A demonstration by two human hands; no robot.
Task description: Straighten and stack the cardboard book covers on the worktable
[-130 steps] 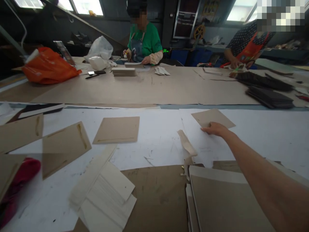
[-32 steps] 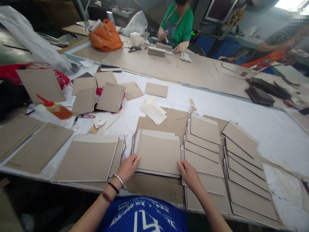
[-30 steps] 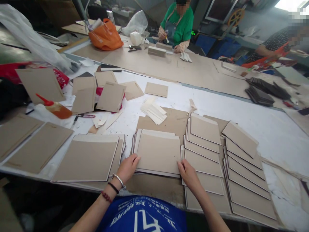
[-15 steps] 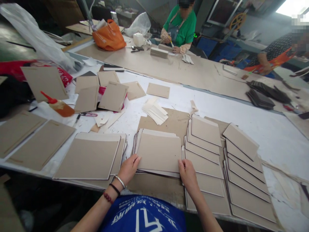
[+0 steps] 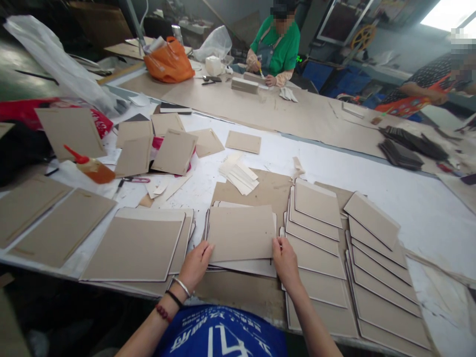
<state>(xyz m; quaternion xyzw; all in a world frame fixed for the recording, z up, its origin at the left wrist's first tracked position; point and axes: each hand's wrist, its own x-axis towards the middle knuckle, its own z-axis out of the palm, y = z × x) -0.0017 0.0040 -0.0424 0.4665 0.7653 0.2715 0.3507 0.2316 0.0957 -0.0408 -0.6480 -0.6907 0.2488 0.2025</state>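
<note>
Head view: holding tan sheet (image 5: 241,233) over centre stack (image 5: 258,268); can't tell if touching.
Left hand (image 5: 198,259): pinching sheet's left edge near lower corner, thumb on top.
Right hand (image 5: 285,259): pinching right edge near lower corner.
Long axis: running left to right between hands, broad face up.
Desk (image 5: 401,193): fanned boards (image 5: 316,259) just right, pale-bordered board (image 5: 134,248) left.

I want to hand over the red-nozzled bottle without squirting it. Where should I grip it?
Probably around the amber body, from the near side: the bottle lies tipped, its red nozzle pointing left and away, with a board standing behind it.
</note>
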